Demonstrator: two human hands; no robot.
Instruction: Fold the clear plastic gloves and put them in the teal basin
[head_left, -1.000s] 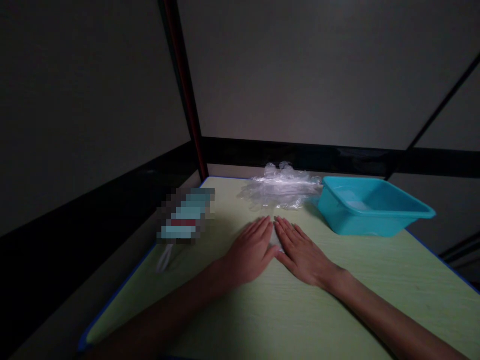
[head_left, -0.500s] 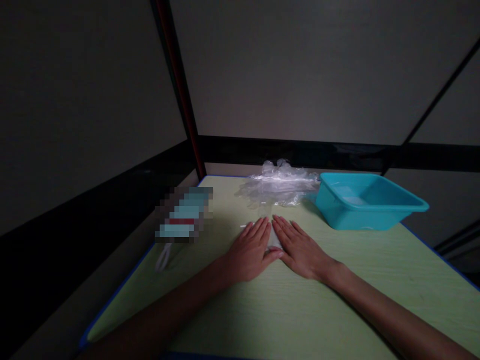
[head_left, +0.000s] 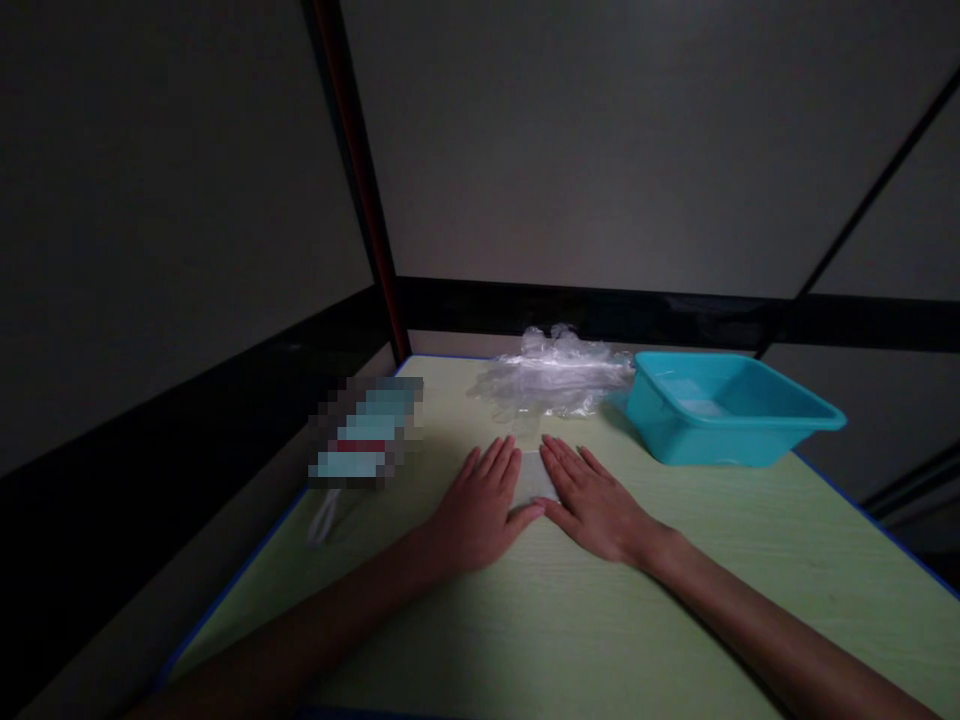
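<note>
Laid open, palm-down, gripping nothing; touching pale sheet [head_left: 534, 478] at two o'clock from left hand [head_left: 480, 512], ten from right hand [head_left: 597, 508], equally near, with long axis unclear.

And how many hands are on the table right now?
2. The left hand lies palm down at the left of a pale flat piece on the table; the right hand lies palm down at its right. No other hand shows.

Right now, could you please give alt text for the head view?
The left hand and right hand lie flat, framing a thin whitish sheet on a pale-green, blue-edged table. Beyond are crumpled clear plastic and, rightward, a turquoise rectangular basin.
</note>
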